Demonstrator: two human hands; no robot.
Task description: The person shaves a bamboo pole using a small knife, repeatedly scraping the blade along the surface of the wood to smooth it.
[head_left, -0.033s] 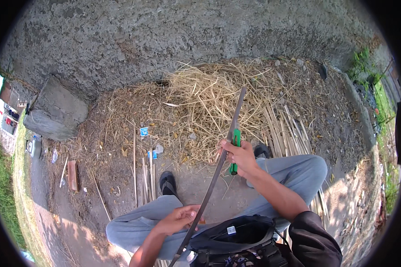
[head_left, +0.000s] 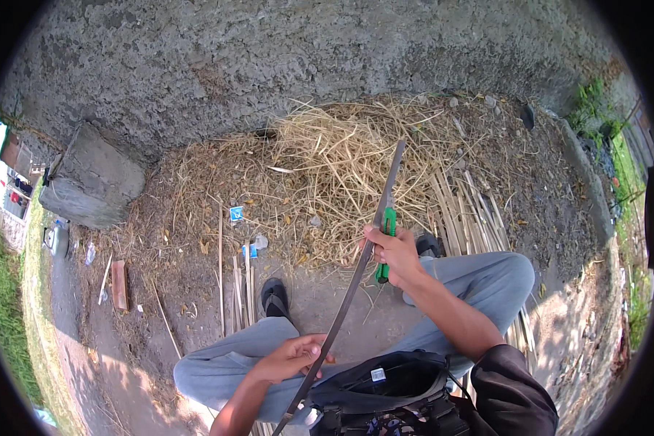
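Observation:
A long, narrow, dark grey-brown strip point(head_left: 357, 275) runs aslant across the view, from above the straw down to my lap. Its material is hard to make out, though it resembles split bamboo. My right hand point(head_left: 396, 256) is closed around a green box cutter point(head_left: 390, 220), with the thumb pressed against the strip. Where the cutter's blade meets the strip I cannot see clearly. Lower down, my left hand point(head_left: 298, 354) has its fingers curled about the strip, over my left leg; the strip hides some fingertips. An open black bag point(head_left: 385, 378) lies in my lap.
Beyond my feet a heap of pale shavings point(head_left: 341, 156) lies against the rough grey wall point(head_left: 283, 58). Pale split strips point(head_left: 472, 214) rest by my right knee, others point(head_left: 243, 291) by my left foot. A concrete block point(head_left: 98, 174) stands at the left, near a reddish-brown piece point(head_left: 120, 285).
My right hand, the box cutter and the strip's far end have shifted very slightly to the right. My left hand stays where it was.

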